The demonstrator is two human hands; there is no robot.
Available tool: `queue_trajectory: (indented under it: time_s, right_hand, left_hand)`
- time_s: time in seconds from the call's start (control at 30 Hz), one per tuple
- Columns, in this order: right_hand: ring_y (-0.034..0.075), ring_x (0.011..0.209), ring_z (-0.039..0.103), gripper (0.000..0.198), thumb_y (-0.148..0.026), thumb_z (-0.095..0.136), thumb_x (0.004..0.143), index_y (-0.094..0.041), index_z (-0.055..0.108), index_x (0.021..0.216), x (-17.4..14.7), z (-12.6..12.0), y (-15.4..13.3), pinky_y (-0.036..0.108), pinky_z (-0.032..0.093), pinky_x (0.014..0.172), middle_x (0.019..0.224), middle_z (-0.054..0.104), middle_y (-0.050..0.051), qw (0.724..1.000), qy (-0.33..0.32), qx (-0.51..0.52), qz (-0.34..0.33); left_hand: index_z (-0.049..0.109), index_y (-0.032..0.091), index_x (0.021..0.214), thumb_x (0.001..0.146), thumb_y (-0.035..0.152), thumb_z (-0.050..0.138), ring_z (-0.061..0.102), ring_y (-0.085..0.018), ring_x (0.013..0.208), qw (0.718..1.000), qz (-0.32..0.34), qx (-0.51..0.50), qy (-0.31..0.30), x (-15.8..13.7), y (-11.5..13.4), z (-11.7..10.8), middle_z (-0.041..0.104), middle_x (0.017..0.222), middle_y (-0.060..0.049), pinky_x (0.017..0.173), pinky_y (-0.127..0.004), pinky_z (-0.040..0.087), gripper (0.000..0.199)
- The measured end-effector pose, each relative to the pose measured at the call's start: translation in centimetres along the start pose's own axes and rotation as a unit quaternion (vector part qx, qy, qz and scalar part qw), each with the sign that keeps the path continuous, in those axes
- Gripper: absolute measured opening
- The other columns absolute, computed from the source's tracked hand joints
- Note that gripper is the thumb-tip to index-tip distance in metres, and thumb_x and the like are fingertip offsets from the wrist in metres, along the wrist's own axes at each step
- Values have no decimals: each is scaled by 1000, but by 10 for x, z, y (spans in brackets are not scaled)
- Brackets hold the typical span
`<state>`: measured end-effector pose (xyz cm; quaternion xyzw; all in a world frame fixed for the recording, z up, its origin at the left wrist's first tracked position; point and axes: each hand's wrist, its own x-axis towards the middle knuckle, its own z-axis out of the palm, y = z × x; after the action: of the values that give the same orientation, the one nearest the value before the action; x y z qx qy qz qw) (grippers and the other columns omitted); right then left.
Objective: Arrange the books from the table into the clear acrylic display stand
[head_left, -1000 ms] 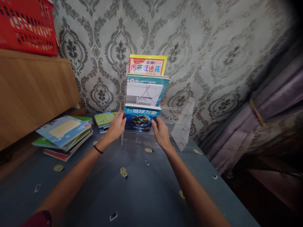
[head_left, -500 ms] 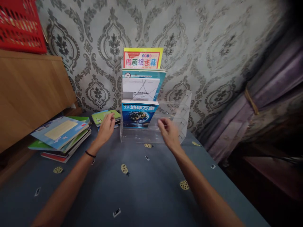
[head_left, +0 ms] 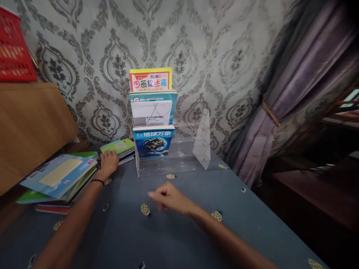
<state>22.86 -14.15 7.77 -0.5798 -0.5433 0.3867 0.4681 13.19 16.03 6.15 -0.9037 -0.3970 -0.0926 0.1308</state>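
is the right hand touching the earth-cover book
Apart. The head view shows blue tablecloth and the front of the clear rack between the right hand and the earth-cover book.

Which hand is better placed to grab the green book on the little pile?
Probably the left hand: it's right at the edge of the green book. The right hand is farther away, over the table in front of the clear rack.

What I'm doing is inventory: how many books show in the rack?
4, at left, back to front: yellow book, teal book, white book, blue book; others may hide behind.
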Motion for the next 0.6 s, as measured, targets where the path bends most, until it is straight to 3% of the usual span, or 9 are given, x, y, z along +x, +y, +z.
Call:
queue_trajectory:
  time_s: [0.13,0.23,0.37,0.6]
  right_hand:
    - [7,44,45,70,-83,52,79,-19,52,53,10,31,28,21,31,44,49,52,-3,997,-70,17,33]
    - [7,44,45,70,-84,53,77,-19,48,52,8,42,44,20,31,44,50,50,-4,996,-71,29,39]
    - [7,46,46,68,-81,52,80,-19,44,53,5,46,54,19,33,45,52,50,-4,997,-47,45,32]
    - [7,47,45,67,-79,53,82,-19,46,54,3,45,55,20,32,45,54,51,-4,998,-43,51,22]
  left_hand:
    - [55,4,128,100,37,35,53,-42,126,999,-4,11,-48,6,-8,6,58,130,-31,100,-54,41,48]
    - [54,6,130,101,39,32,55,-41,125,997,4,12,-72,11,-13,5,59,130,-30,96,-54,45,49]
    - [57,9,128,101,42,28,62,-40,116,992,35,16,-120,25,-20,1,63,125,-28,93,-53,48,51]
    - [67,13,118,93,39,40,66,-33,112,984,94,-8,-150,57,-38,-2,71,117,-22,91,-40,52,44]
